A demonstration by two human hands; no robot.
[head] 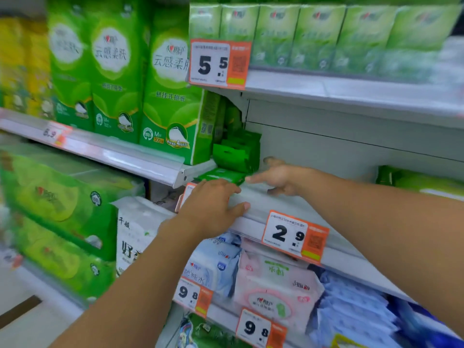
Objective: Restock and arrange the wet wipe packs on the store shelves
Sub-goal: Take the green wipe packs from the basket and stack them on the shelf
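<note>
Squaring the green wipes at the shelf's left end

My left hand point(213, 204) lies flat on the shelf point(288, 204) lip, grip apart, fingertips at the flat green wet wipe pack point(221, 175); my right hand point(281, 179) is spread, holding nothing. A hard nudge could topple the upright packs point(238, 151) behind it.

1. Left hand point(213, 204): palm down, fingers loosely bent, thumb out to the right.
2. Right hand point(278, 178): forefinger pointing left, other fingers curled.
3. Both forearms bare, extended forward.
</note>
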